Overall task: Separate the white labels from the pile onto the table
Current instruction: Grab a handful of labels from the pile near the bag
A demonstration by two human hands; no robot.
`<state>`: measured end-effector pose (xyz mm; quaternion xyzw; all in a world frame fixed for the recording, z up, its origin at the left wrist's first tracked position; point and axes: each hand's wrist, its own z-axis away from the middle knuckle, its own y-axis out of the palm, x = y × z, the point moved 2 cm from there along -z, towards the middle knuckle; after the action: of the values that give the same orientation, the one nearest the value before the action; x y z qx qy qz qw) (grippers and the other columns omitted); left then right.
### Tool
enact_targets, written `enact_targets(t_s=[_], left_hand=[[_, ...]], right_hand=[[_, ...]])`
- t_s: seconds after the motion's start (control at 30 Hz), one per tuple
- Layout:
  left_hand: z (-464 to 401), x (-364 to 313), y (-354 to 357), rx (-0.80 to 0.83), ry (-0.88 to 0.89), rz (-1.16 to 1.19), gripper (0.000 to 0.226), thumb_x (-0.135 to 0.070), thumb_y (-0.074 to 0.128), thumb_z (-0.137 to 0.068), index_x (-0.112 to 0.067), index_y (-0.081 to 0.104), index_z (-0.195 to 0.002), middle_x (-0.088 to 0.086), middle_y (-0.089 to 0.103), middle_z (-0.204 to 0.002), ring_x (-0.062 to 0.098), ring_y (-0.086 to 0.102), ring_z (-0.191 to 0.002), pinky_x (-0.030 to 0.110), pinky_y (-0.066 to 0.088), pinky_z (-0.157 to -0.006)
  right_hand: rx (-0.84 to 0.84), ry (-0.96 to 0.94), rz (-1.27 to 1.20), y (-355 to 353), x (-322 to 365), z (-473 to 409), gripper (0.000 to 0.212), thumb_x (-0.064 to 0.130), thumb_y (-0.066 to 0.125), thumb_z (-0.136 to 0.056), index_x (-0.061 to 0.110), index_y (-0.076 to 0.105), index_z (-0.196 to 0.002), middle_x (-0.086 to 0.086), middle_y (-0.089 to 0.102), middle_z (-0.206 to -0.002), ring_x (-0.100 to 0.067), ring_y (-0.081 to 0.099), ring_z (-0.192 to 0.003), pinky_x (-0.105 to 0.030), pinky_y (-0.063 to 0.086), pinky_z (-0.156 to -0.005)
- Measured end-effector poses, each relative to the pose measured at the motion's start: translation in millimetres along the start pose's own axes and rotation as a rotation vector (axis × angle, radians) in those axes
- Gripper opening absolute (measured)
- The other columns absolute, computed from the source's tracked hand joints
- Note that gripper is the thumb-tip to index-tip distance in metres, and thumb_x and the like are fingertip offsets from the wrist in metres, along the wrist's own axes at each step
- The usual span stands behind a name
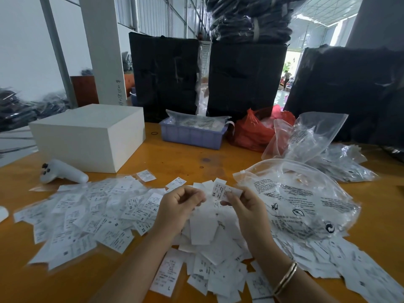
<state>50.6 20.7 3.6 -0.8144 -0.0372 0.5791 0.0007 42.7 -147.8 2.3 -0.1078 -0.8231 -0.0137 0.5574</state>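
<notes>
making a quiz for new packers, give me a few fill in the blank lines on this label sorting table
1. The right hand pinches a white label printed with the size ____.
2. The tray behind the label pile is coloured ____.
3. The bracelet sits on the ____ wrist.
4. The white box stands on the ____ side of the table.

Missing words: XS; purple; right; left

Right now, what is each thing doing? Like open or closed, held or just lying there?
Right hand: pinches a white label marked XS.
Left hand: fingers curled, grip unclear.
Pile of labels: loose, heaped on the table.
Clear zip bag: lying flat, mouth open.
White box: closed.
Blue tray: open, filled.
Red bag: open, crumpled.
</notes>
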Motion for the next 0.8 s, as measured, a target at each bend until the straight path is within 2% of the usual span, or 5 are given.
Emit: enact_targets(t_s=[0.2, 0.37, 0.47, 0.53, 0.8], left_hand=[[-0.7, 0.5, 0.8, 0.003, 0.008, 0.01, 0.02, -0.043, 0.067, -0.067, -0.024, 0.069, -0.075, -0.008, 0.073, -0.072, 0.001, 0.065, -0.066, 0.01, 0.049, -0.058], [-1.5, 3.9, -0.2, -0.01, -0.006, 0.016, 0.024, -0.047, 0.069, -0.063, -0.025, 0.069, -0.074, -0.006, 0.073, -0.073, 0.001, 0.064, -0.065, 0.01, 0.049, -0.057], [-2.0, 6.0, 0.2, -0.017, -0.007, -0.01, 0.008, -0.031, 0.075, -0.073, -0.026, 0.069, -0.075, -0.011, 0.072, -0.075, -0.001, 0.065, -0.069, 0.008, 0.048, -0.06], [-1.8, 7.1, 0.6, -0.012, 0.003, -0.022, 0.007, -0.021, 0.075, -0.077, -0.026, 0.069, -0.076, -0.016, 0.071, -0.076, -0.004, 0.065, -0.073, 0.006, 0.047, -0.061], [-0.8, 7.6, 1.4, 0.0, 0.019, -0.016, 0.013, -0.015, 0.075, -0.079, -0.026, 0.068, -0.08, -0.019, 0.071, -0.082, -0.005, 0.065, -0.083, 0.007, 0.049, -0.063]], right_hand=[[-0.002, 0.004, -0.043, 0.3, 0.8, 2.1, 0.013, 0.016, 0.062, -0.089, 0.026, 0.068, -0.082, 0.002, 0.072, -0.081, -0.019, 0.068, -0.08, -0.031, 0.055, -0.071], [0.01, 0.003, -0.138, 1.6, 5.8, 5.0, 0.014, 0.013, 0.061, -0.089, 0.023, 0.069, -0.082, -0.001, 0.072, -0.083, -0.017, 0.069, -0.08, -0.029, 0.057, -0.072], [0.016, 0.012, -0.13, 3.7, 5.8, 5.9, 0.013, 0.013, 0.061, -0.089, 0.022, 0.068, -0.083, 0.0, 0.072, -0.083, -0.014, 0.069, -0.079, -0.028, 0.057, -0.071], [0.013, 0.017, -0.121, 4.8, 5.5, 6.1, 0.013, 0.013, 0.061, -0.089, 0.022, 0.068, -0.084, 0.001, 0.072, -0.083, -0.012, 0.069, -0.079, -0.03, 0.057, -0.071], [0.025, 0.006, -0.101, 5.3, 4.2, 6.1, 0.013, 0.011, 0.061, -0.089, 0.021, 0.067, -0.084, 0.003, 0.073, -0.082, -0.012, 0.07, -0.076, -0.028, 0.057, -0.068]])
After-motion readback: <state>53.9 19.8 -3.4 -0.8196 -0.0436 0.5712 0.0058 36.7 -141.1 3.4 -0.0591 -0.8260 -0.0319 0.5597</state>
